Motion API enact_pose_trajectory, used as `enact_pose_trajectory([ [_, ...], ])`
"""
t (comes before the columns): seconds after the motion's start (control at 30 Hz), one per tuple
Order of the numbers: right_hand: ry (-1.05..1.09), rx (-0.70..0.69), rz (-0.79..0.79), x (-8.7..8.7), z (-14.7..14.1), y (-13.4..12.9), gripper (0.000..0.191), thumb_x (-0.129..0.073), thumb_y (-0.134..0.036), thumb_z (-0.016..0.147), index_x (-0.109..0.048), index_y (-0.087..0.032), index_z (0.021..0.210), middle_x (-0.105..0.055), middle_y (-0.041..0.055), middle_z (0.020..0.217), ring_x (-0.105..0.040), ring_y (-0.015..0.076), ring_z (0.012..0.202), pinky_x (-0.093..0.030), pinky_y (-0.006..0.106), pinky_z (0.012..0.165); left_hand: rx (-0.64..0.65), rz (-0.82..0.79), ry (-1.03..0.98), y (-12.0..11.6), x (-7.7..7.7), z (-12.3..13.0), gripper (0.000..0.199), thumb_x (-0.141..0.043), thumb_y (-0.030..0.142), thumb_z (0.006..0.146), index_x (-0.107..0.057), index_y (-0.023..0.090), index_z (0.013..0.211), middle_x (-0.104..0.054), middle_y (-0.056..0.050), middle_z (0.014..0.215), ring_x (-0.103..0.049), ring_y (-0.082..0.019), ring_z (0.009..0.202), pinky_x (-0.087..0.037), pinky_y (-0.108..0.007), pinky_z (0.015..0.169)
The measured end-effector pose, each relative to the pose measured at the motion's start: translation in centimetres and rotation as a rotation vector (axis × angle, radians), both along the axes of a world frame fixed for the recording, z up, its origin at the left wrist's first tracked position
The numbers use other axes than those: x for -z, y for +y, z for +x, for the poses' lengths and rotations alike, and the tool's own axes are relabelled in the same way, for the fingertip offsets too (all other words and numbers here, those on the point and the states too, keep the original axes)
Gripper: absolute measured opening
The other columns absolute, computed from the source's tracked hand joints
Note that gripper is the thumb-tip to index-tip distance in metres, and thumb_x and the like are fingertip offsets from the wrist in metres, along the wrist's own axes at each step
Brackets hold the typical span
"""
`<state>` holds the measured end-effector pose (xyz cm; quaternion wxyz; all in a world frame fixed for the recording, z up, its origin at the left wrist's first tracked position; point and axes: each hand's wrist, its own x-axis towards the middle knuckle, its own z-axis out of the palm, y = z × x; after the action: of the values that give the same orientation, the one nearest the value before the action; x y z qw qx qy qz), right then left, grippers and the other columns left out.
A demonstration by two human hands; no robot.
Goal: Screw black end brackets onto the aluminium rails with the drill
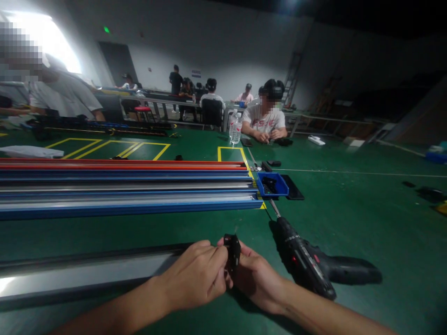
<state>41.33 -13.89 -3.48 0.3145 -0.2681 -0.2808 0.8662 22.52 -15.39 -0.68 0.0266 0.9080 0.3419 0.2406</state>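
Observation:
A small black part (233,253) is held upright between my two hands, above the green table (195,228). My left hand (199,274) has its fingers curled against the part's left side. From the right, my right hand (256,279) grips the same part, its fingers partly hidden behind it. Beneath and beside my left hand lies a long grey profile with dark edges (104,269). To the right of my right hand rests a black power drill (305,256), its bit pointing toward a blue bin (274,185) that holds black parts.
Long blue rails (139,207) and a red rail (139,164) stretch across the left. Two water bottles (235,129) stand farther back. Across the table sits a person (264,116); another person (63,93) is at the far left. A black flat object (292,187) lies beside the bin.

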Motion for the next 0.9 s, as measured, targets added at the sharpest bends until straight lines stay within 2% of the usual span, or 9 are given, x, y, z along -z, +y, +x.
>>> enact_pose_trajectory([
  [0.13, -0.069, 0.064, 0.027, 0.1, 0.6, -0.2, 0.042, -0.084, -0.048, 0.078, -0.068, -0.019, 0.104, -0.059, -0.0001, 0.078, -0.053, 0.0128, 0.063, -0.038, 0.024, 0.059, -0.038, -0.103, 0.051, 0.3, 0.1, -0.3, 0.023, -0.038, 0.015, 0.096, -0.054, 0.020, 0.082, -0.064, 0.000, 0.071, -0.052, -0.016, 0.060, -0.039, -0.033, 0.065],
  [0.23, -0.176, 0.089, 0.108, -0.9, 1.7, 0.4, 0.041, -0.081, -0.053, 0.081, -0.063, -0.020, 0.098, -0.053, -0.0030, 0.075, -0.045, 0.0101, 0.058, -0.036, 0.024, 0.057, -0.129, -0.190, 0.124, 0.7, 0.2, -0.4, 0.020, -0.044, 0.018, 0.099, -0.061, 0.018, 0.088, -0.068, -0.004, 0.085, -0.057, -0.018, 0.076, -0.041, -0.035, 0.075],
  [0.3, -0.284, 0.049, 0.174, -1.7, 2.8, 0.9, 0.041, -0.079, -0.053, 0.083, -0.060, -0.020, 0.100, -0.051, -0.0038, 0.078, -0.041, 0.0088, 0.056, -0.033, 0.023, 0.056, -0.153, -0.240, 0.156, 0.8, 0.2, -0.4, 0.017, -0.049, 0.022, 0.099, -0.064, 0.018, 0.092, -0.068, -0.006, 0.094, -0.057, -0.021, 0.090, -0.041, -0.036, 0.081],
  [0.37, -0.412, -0.003, 0.307, -2.5, 4.0, 1.4, 0.040, -0.075, -0.054, 0.087, -0.058, -0.021, 0.099, -0.050, -0.0040, 0.079, -0.039, 0.0092, 0.058, -0.030, 0.024, 0.055, -0.172, -0.283, 0.149, 0.9, 0.1, -0.3, 0.016, -0.052, 0.025, 0.099, -0.065, 0.018, 0.092, -0.068, -0.006, 0.096, -0.056, -0.023, 0.097, -0.041, -0.038, 0.083],
  [0.53, -0.735, -0.136, 0.591, -2.9, 6.3, 2.5, 0.033, -0.061, -0.054, 0.096, -0.056, -0.022, 0.101, -0.049, -0.0028, 0.080, -0.043, 0.0138, 0.066, -0.035, 0.027, 0.061, -0.273, -0.370, 0.087, 1.0, 0.1, -0.2, 0.014, -0.058, 0.026, 0.095, -0.062, 0.019, 0.083, -0.066, -0.004, 0.090, -0.054, -0.025, 0.100, -0.039, -0.039, 0.082],
  [0.73, -1.119, -0.281, 0.834, -2.7, 5.3, 4.8, 0.021, -0.052, -0.031, 0.100, -0.062, -0.016, 0.108, -0.063, 0.0070, 0.090, -0.057, 0.0207, 0.079, -0.044, 0.035, 0.075, -0.249, -0.388, 0.157, 1.2, 0.4, -0.2, 0.016, -0.056, 0.027, 0.095, -0.065, 0.020, 0.084, -0.068, -0.005, 0.092, -0.057, -0.027, 0.099, -0.038, -0.043, 0.086],
  [0.8, -1.203, -0.331, 0.979, -3.0, 4.5, 5.4, 0.021, -0.048, -0.028, 0.100, -0.064, -0.015, 0.106, -0.064, 0.0099, 0.095, -0.060, 0.0231, 0.085, -0.045, 0.037, 0.081, -0.240, -0.382, 0.181, 1.2, 0.3, -0.2, 0.018, -0.053, 0.026, 0.096, -0.066, 0.019, 0.084, -0.068, -0.005, 0.090, -0.058, -0.026, 0.096, -0.039, -0.043, 0.085],
  [0.9, -1.285, -0.363, 1.183, -3.5, 3.6, 6.0, 0.024, -0.049, -0.027, 0.100, -0.068, -0.015, 0.108, -0.061, 0.0118, 0.104, -0.061, 0.0221, 0.086, -0.047, 0.037, 0.082, -0.234, -0.369, 0.193, 1.1, 0.3, -0.1, 0.019, -0.053, 0.025, 0.095, -0.067, 0.019, 0.084, -0.069, -0.005, 0.089, -0.060, -0.025, 0.094, -0.039, -0.043, 0.085],
])
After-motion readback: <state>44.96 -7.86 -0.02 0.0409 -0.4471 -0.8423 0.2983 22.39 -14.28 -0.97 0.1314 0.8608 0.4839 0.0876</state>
